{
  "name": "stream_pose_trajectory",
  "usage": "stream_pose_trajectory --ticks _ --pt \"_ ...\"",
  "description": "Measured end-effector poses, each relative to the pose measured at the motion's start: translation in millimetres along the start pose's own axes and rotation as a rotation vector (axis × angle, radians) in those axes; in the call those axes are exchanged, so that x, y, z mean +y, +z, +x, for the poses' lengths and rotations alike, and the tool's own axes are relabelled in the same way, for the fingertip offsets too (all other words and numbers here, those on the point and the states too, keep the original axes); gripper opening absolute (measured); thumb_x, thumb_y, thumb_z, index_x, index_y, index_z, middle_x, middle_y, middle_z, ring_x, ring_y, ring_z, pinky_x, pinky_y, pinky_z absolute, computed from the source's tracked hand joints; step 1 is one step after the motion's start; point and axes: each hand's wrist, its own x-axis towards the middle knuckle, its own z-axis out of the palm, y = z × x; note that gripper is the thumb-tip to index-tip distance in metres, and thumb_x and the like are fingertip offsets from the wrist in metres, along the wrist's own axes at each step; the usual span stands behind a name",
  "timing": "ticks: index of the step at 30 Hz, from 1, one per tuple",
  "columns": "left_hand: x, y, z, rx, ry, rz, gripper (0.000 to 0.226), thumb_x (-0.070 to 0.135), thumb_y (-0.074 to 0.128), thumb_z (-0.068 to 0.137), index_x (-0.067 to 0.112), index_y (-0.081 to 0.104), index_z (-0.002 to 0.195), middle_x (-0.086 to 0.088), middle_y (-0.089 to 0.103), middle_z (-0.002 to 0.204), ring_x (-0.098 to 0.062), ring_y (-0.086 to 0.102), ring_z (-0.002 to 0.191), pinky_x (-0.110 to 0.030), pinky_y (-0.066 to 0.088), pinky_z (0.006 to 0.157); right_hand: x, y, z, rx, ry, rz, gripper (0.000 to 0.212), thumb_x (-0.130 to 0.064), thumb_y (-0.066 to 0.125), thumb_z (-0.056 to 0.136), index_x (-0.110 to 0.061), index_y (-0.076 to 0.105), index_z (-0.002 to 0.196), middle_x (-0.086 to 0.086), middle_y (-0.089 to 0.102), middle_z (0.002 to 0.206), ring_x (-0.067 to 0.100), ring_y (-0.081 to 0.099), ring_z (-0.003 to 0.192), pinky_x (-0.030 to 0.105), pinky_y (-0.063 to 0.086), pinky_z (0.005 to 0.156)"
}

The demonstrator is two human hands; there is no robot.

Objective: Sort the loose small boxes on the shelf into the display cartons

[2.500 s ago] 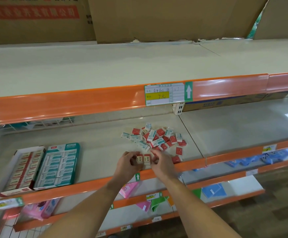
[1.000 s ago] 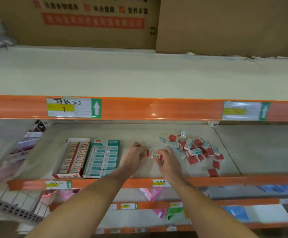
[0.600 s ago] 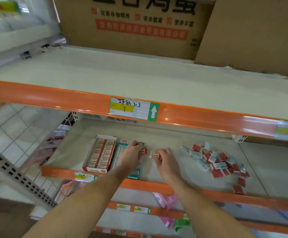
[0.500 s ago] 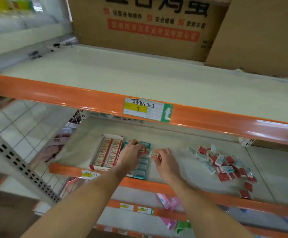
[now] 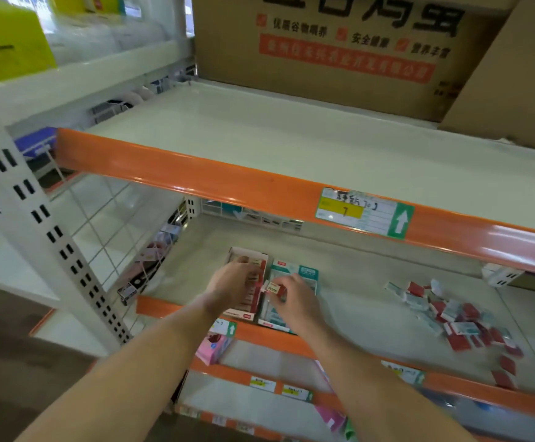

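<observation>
Orange-edged shelf; left hand curled over red carton, grip unclear; right hand pinches box at 3 o'clock

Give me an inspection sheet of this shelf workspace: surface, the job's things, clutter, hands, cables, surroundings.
Surface: middle shelf, pale board with an orange front rail.
Job's things: red display carton and teal display carton side by side at the shelf's left; pile of loose small boxes, red and teal mixed, at the right.
Clutter: a few red boxes lie apart from the pile near the front rail.
Hands: left hand over the red carton, what it holds hidden; right hand pinches a small box over the teal carton.
Cables: nothing seen.
Surroundings: upper shelf with cardboard boxes behind; price label; pink packets on lower shelves.
</observation>
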Motion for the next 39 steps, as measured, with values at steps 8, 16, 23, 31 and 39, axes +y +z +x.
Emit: stream_pose_trajectory --ticks 8,16,23,31,39 --pt "-43.2 -22.9 -12.4 -0.121 0.023 0.078 0.016 0.026 0.061 0.09 0.017 0.069 0.1 0.001 0.066 0.103 -0.017 0.064 0.095 -0.02 0.042 0.07 -42.1 17.8 11.6 -0.061 -0.032 -0.041 0.04 -0.034 0.07 0.09 -0.021 0.064 0.127 -0.006 0.058 0.123 0.013 0.057 0.11 0.023 0.044 0.089" --pt "-53.5 -19.8 -17.8 -0.16 0.097 0.106 0.015 0.023 0.056 0.094 0.013 0.068 0.096 -0.001 0.068 0.101 -0.015 0.057 0.078 -0.021 0.043 0.066 -57.8 30.2 9.6 -0.105 0.022 -0.107 0.039 -0.03 0.069 0.091 -0.023 0.062 0.129 -0.005 0.053 0.127 0.015 0.057 0.108 0.028 0.045 0.091" --pt "-59.0 -27.7 -13.0 -0.266 0.137 0.099 0.016 0.023 0.057 0.091 0.018 0.072 0.093 0.002 0.069 0.096 -0.015 0.061 0.081 -0.021 0.044 0.066 -56.9 28.8 8.6 -0.159 0.036 -0.132 0.036 -0.034 0.068 0.091 -0.022 0.063 0.125 -0.002 0.054 0.122 0.014 0.056 0.103 0.024 0.042 0.084" --pt "-57.5 -27.0 -8.6 -0.286 0.166 0.142 0.012 0.025 0.063 0.092 0.018 0.064 0.083 0.002 0.066 0.092 -0.013 0.062 0.08 -0.023 0.05 0.069 -58.3 27.7 3.6 -0.142 -0.03 -0.197 0.034 -0.021 0.06 0.096 -0.024 0.058 0.129 -0.006 0.056 0.125 0.014 0.057 0.108 0.029 0.048 0.092" --pt "-58.9 -27.9 -7.9 -0.269 0.145 0.141 0.016 0.017 0.054 0.095 0.02 0.061 0.081 0.0 0.066 0.093 -0.017 0.065 0.083 -0.03 0.056 0.073 -53.0 31.3 4.5 -0.242 0.013 -0.143 0.025 -0.018 0.055 0.096 -0.021 0.071 0.115 -0.004 0.062 0.119 0.012 0.058 0.102 0.027 0.051 0.089"
